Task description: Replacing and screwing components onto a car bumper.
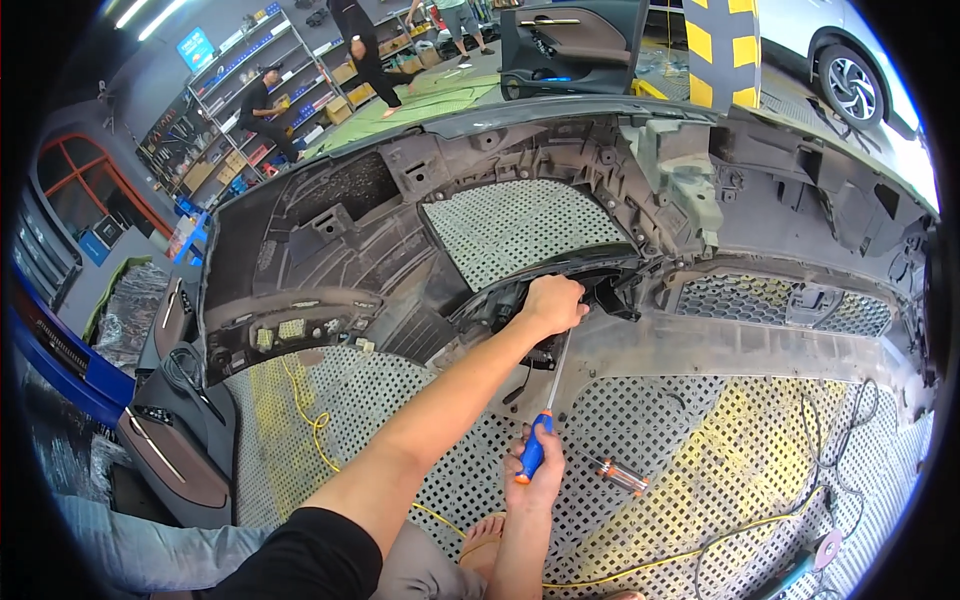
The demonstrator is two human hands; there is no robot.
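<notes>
A large car bumper (480,148) lies with its dusty, ribbed inner side facing me. My left hand (555,304) reaches to its middle, the fingers curled round a black plastic part (612,296) there. My right hand (536,474), lower down, is closed round the blue and orange handle of a screwdriver (540,440). The long metal shaft points away from me, up to just below my left hand. Where its tip sits I cannot make out. Right of my right hand, a second screwdriver (624,478) with a clear and orange handle lies on the floor.
Yellow cable (440,520) and black cable cross the perforated floor mats. A teal power tool (800,575) with a disc lies lower right. Car door panels (175,450) stand left, another behind the bumper. Beyond are a striped pillar (722,50), a white car, shelves and several people.
</notes>
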